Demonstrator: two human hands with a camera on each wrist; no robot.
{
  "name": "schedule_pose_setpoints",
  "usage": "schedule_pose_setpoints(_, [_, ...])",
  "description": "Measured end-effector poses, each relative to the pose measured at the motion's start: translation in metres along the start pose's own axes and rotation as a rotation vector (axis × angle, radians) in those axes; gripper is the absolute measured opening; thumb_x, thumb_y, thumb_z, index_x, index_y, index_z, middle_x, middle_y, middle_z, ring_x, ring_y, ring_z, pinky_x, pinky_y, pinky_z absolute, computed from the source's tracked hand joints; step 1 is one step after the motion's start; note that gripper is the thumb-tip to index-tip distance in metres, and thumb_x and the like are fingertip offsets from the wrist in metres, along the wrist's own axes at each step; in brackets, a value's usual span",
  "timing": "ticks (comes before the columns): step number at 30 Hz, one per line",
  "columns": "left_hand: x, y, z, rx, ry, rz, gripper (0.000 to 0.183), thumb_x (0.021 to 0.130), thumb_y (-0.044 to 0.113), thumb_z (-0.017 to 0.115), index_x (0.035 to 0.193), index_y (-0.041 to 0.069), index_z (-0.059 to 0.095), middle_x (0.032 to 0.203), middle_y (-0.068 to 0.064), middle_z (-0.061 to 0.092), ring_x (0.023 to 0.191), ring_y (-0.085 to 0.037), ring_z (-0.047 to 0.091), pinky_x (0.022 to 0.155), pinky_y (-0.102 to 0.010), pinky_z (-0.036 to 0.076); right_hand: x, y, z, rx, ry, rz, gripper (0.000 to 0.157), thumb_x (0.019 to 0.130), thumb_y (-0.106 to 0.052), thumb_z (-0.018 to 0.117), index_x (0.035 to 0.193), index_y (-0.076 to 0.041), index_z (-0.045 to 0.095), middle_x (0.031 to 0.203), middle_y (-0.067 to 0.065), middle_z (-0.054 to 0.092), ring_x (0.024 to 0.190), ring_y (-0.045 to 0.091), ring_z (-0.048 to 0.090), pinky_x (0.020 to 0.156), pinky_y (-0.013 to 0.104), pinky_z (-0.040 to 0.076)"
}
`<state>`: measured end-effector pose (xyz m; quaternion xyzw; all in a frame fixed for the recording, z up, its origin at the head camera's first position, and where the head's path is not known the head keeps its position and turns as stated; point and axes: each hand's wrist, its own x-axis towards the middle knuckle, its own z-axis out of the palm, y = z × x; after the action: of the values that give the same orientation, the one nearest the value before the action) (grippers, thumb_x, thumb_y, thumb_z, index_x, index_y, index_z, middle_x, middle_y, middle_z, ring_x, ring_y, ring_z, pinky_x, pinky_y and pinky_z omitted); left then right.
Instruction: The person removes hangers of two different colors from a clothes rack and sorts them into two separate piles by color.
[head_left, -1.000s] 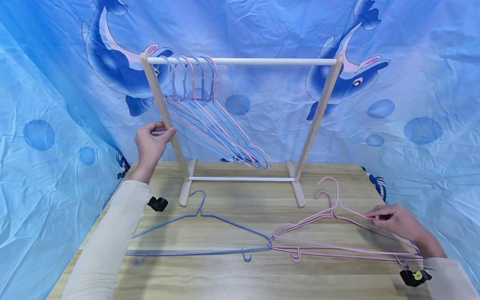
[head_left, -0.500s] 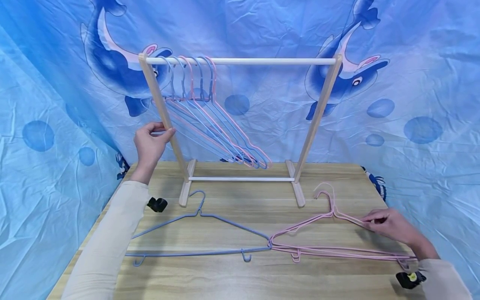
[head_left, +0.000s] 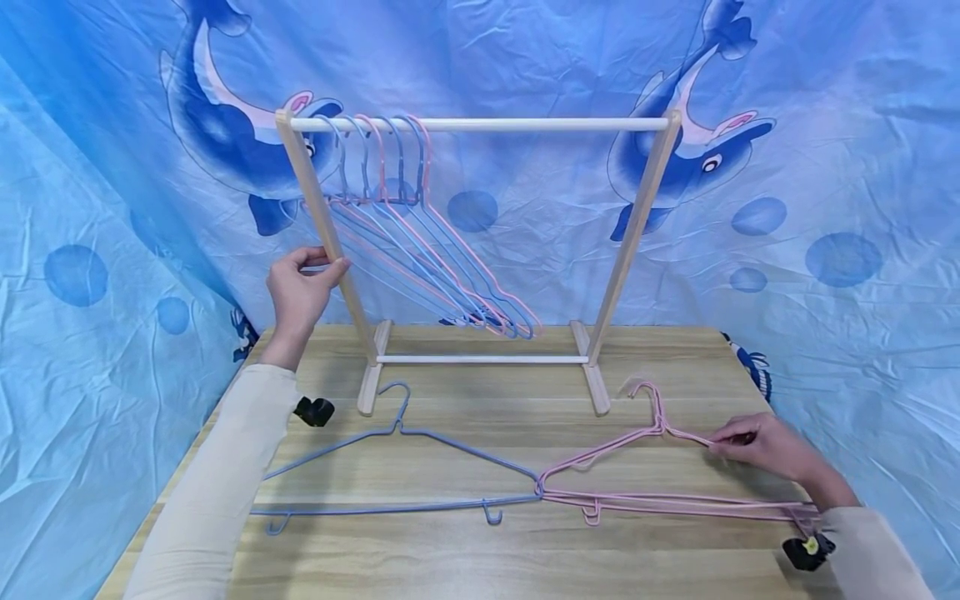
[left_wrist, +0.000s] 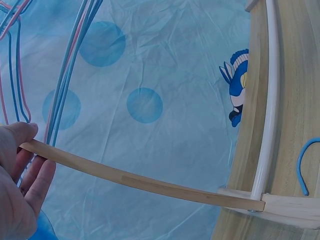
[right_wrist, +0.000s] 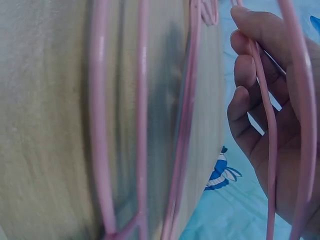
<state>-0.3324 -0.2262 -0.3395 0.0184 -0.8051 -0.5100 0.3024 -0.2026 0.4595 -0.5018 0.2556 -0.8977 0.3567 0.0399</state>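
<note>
My left hand (head_left: pixel 298 282) grips the left wooden post (head_left: pixel 315 200) of a small clothes rack between thumb and fingers. In the left wrist view, the post (left_wrist: pixel 120 176) runs away from that hand. Over at the right, my right hand (head_left: pixel 768 450) pinches the right shoulder of a pink wire hanger (right_wrist: pixel 268 112). That hanger lies closely over another pink hanger (head_left: pixel 658 407), so the two overlap and are hard to tell apart. Left of them, a blue hanger (head_left: pixel 398 427) lies flat on the table, its right end meeting the pink ones.
Several blue and pink hangers (head_left: pixel 426 171) hang bunched at the left of the rack's white top rail (head_left: pixel 547 124). A lower white rail (head_left: pixel 483 359) joins the wooden feet. Blue dolphin-printed cloth (head_left: pixel 510 275) surrounds the wooden table (head_left: pixel 420 554).
The right hand has moved left, bringing its pink hanger down until it nearly lines up with the other pink hanger. The left hand has stayed on the post.
</note>
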Motion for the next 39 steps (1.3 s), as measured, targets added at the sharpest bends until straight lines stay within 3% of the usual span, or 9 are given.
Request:
schedule_pose_setpoints(5, [-0.001, 0.000, 0.000, 0.006, 0.000, -0.001, 0.038, 0.092, 0.033, 0.078, 0.117, 0.005, 0.074, 0.108, -0.011, 0.071, 0.083, 0.000, 0.067, 0.072, -0.015, 0.054, -0.002, 0.006, 0.005, 0.018, 0.004, -0.052, 0.020, 0.080, 0.007, 0.081, 0.093, -0.008, 0.081, 0.076, -0.004, 0.071, 0.061, 0.000, 0.055, 0.049, 0.019, 0.044])
schedule_pose_setpoints(9, [-0.001, 0.001, 0.000, 0.003, 0.001, -0.002, 0.036, 0.092, 0.029, 0.079, 0.117, 0.005, 0.074, 0.107, -0.011, 0.071, 0.083, 0.000, 0.067, 0.072, -0.014, 0.054, -0.004, 0.011, 0.009, 0.011, 0.024, -0.026, 0.021, 0.078, 0.009, 0.082, 0.092, -0.008, 0.081, 0.078, -0.003, 0.072, 0.062, 0.000, 0.055, 0.049, 0.019, 0.044])
schedule_pose_setpoints(16, [0.000, 0.003, 0.000, 0.003, -0.010, -0.011, 0.041, 0.091, 0.036, 0.078, 0.118, 0.005, 0.074, 0.108, -0.011, 0.071, 0.083, -0.001, 0.068, 0.073, -0.015, 0.055, -0.007, 0.012, 0.015, -0.071, 0.061, 0.021, 0.015, 0.080, -0.004, 0.086, 0.090, -0.014, 0.082, 0.081, -0.001, 0.074, 0.070, -0.002, 0.058, 0.057, 0.016, 0.045])
schedule_pose_setpoints(21, [-0.001, 0.003, 0.000, 0.011, -0.011, -0.016, 0.043, 0.091, 0.039, 0.078, 0.119, 0.006, 0.074, 0.109, -0.010, 0.071, 0.085, -0.003, 0.068, 0.075, -0.016, 0.055, -0.007, 0.014, 0.020, -0.067, 0.056, 0.015, 0.009, 0.083, -0.012, 0.086, 0.090, -0.015, 0.082, 0.081, 0.002, 0.073, 0.073, -0.003, 0.059, 0.060, 0.014, 0.046])
schedule_pose_setpoints(29, [0.000, 0.002, 0.000, -0.009, -0.008, -0.020, 0.041, 0.092, 0.036, 0.078, 0.118, 0.005, 0.074, 0.107, -0.010, 0.071, 0.083, -0.001, 0.068, 0.073, -0.015, 0.055, -0.007, 0.016, 0.024, -0.091, 0.079, 0.014, 0.007, 0.083, -0.014, 0.086, 0.089, -0.014, 0.082, 0.079, -0.001, 0.071, 0.072, -0.005, 0.057, 0.059, 0.014, 0.045])
schedule_pose_setpoints(33, [0.000, 0.001, 0.000, -0.012, -0.006, -0.016, 0.041, 0.091, 0.036, 0.078, 0.117, 0.005, 0.074, 0.107, -0.010, 0.071, 0.082, 0.000, 0.067, 0.072, -0.014, 0.055, -0.007, 0.014, 0.022, -0.101, 0.076, 0.072, 0.011, 0.082, -0.010, 0.086, 0.091, -0.015, 0.082, 0.081, -0.003, 0.072, 0.073, -0.003, 0.058, 0.059, 0.016, 0.046])
schedule_pose_setpoints(39, [0.000, 0.001, -0.001, -0.017, -0.002, -0.006, 0.038, 0.091, 0.034, 0.079, 0.115, 0.004, 0.075, 0.105, -0.010, 0.071, 0.080, 0.000, 0.067, 0.071, -0.014, 0.054, -0.002, -0.001, 0.018, -0.123, 0.117, 0.204, 0.015, 0.086, -0.018, 0.085, 0.100, -0.015, 0.082, 0.087, -0.007, 0.073, 0.076, 0.000, 0.061, 0.061, 0.021, 0.050])
